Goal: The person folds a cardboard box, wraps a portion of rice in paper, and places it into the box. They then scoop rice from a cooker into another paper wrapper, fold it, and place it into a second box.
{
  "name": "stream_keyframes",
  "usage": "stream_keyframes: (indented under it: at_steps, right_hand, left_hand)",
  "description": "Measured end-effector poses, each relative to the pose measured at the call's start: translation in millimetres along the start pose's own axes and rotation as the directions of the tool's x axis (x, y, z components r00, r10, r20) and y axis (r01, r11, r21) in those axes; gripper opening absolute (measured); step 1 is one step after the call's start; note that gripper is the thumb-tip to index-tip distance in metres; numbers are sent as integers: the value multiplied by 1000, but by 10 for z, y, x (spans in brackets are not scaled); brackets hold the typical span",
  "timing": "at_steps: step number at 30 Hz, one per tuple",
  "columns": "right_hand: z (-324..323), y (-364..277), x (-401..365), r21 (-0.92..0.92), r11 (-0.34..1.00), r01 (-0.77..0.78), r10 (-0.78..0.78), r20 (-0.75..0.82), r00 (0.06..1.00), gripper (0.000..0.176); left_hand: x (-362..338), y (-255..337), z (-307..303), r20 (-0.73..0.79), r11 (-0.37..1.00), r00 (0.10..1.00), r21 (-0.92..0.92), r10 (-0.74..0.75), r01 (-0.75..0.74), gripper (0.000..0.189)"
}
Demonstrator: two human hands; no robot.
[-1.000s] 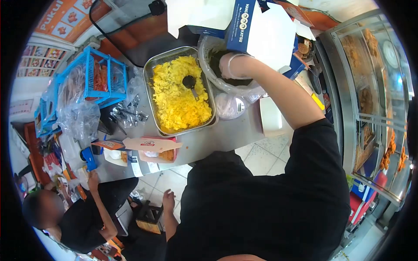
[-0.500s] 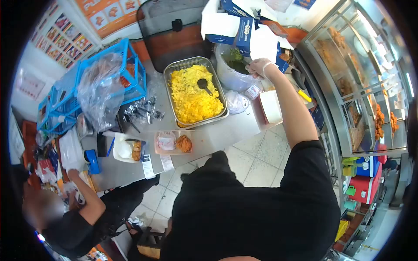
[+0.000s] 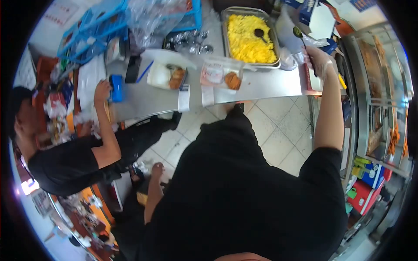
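My right hand (image 3: 320, 61), in a clear plastic glove, is closed around the handle of a spoon (image 3: 298, 33). Something green is in the spoon's bowl, close to the plastic-lined tub (image 3: 284, 29). Below this hand, a white and red box (image 3: 311, 81) stands at the counter's edge, partly hidden. My left hand (image 3: 157, 169) is bare and hangs low at my side, its fingers loosely apart with nothing visible in them. A metal tray (image 3: 224, 32) of yellow rice (image 3: 248, 45) with a dark scoop (image 3: 260, 33) sits left of the tub.
Two food boxes, one with rice and fried chicken (image 3: 163, 77) and one with a wrapped item and fried chicken (image 3: 222, 75), stand on the counter (image 3: 143, 102) with receipts. A co-worker (image 3: 72, 163) stands left, hand near a blue device (image 3: 116, 88). A display cabinet (image 3: 374, 95) rises at right.
My right hand has drawn back from the tub, and the spoon now shows with green in it. My left hand has come into view. The camera view has shifted; the co-worker's hand reaches the blue device.
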State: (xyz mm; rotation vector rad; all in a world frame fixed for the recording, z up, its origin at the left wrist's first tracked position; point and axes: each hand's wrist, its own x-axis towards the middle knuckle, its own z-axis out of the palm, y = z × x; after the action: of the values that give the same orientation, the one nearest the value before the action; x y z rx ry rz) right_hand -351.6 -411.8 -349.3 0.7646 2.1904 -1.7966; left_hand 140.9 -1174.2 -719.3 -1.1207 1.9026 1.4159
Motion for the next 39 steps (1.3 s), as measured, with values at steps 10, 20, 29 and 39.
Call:
stream_keyframes:
  at_steps: [10,20,29,39]
  right_hand:
    - [1683,1183,-861,-523,738,426,-368,217,904,28]
    - [2217,1504,-880,-727,487,485,-703,4,712,33]
    - [1144,1214,-190,-450,694,562,-719,-394,573,28]
    - [-1266,91,2248,506,847,-161,50,226,973,26]
  left_hand:
    - [-7,-469,92,269,725,960,645,80,-241,28]
    - [366,519,4,63,894,985,414,159,-171,39]
    - [100,10,472,20,991,1000,131,-17,14,40]
    - [-548,-128,1089,149,854,982,489,118,-177,32]
